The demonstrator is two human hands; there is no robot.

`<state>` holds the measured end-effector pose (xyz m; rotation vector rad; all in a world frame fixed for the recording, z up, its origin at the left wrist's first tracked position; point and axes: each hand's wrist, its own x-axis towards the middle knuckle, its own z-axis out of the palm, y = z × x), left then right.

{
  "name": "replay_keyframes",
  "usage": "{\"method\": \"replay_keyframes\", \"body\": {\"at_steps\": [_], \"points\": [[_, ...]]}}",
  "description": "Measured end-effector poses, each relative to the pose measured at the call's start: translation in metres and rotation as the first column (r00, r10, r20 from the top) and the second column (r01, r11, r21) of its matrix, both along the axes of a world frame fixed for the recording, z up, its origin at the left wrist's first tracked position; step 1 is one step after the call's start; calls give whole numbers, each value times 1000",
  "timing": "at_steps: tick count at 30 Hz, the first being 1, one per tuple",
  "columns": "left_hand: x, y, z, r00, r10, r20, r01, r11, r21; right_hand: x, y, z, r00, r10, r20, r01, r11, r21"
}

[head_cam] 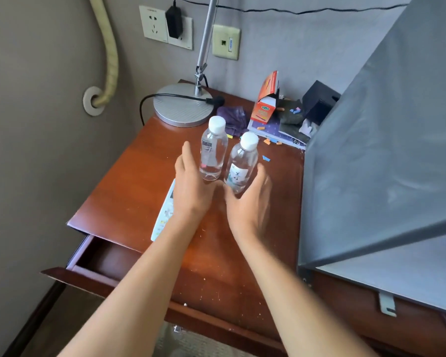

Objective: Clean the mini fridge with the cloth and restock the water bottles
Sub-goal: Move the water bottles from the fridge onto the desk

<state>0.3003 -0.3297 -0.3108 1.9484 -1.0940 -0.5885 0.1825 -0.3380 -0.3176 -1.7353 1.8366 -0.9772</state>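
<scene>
Bottles stand upright side by side on the wooden table [129, 176], both clear with white caps and both holding clear water. The left bottle [213, 150] sits just beside the left hand [191, 186], whose fingers are straight and spread wide. The right bottle [241, 163] is flanked by the right hand [250, 202], also wide with relaxed fingers; whether it touches cannot be told. A purple cloth [233, 118] lies crumpled behind the bottles, near the lamp base [182, 106]. An orange carton [265, 101] stands open-topped. The drawer [98, 261] is pulled out.
</scene>
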Motion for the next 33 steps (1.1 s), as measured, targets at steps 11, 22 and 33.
{"method": "replay_keyframes", "body": {"at_steps": [11, 22, 33], "points": [[-91, 166, -5, 838, -2, 546, 29, 999, -40, -104, 147, -9, 867, 287, -407, -393, 896, -207], [-285, 203, 18, 831, -230, 507, 408, 872, -272, -302, 181, 20, 945, -7, -328, -115, 929, -352], [-355, 50, 9, 795, -241, 557, 256, 965, 53, -370, 145, 16, 928, -154, -340, 44, 950, -310]]}}
